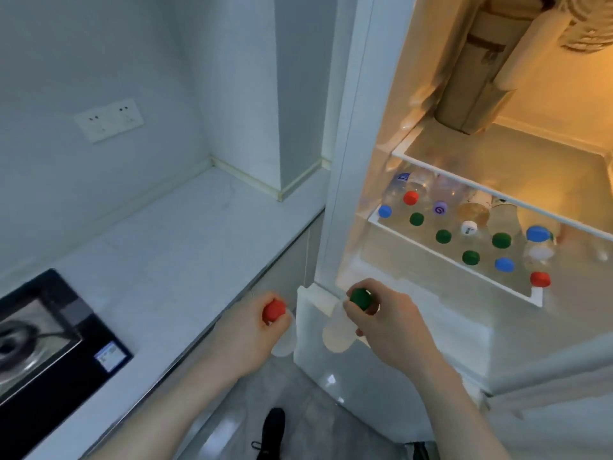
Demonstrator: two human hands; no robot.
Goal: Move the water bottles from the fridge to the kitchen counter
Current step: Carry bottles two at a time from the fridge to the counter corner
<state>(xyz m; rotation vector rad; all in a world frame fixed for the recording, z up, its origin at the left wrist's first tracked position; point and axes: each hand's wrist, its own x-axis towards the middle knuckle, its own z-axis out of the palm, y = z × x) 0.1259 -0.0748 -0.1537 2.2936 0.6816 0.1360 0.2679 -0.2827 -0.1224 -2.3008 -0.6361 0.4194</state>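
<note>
My left hand point(255, 330) grips a clear water bottle with a red cap point(274, 310) by its neck, just off the front edge of the white kitchen counter point(185, 240). A clear bottle with a green cap point(361, 298) hangs from my right hand point(388, 323), which holds it near the top in front of the open fridge point(431, 327). Inside the fridge, a clear drawer point(414, 247) under a glass shelf holds several more bottles with green, blue, red and white caps.
A black stove top point(49, 333) sits at the counter's near left. A wall socket plate point(109, 119) is on the back wall. A beige bag point(471, 78) stands on the fridge's upper shelf. My dark shoe point(270, 433) shows on the grey floor.
</note>
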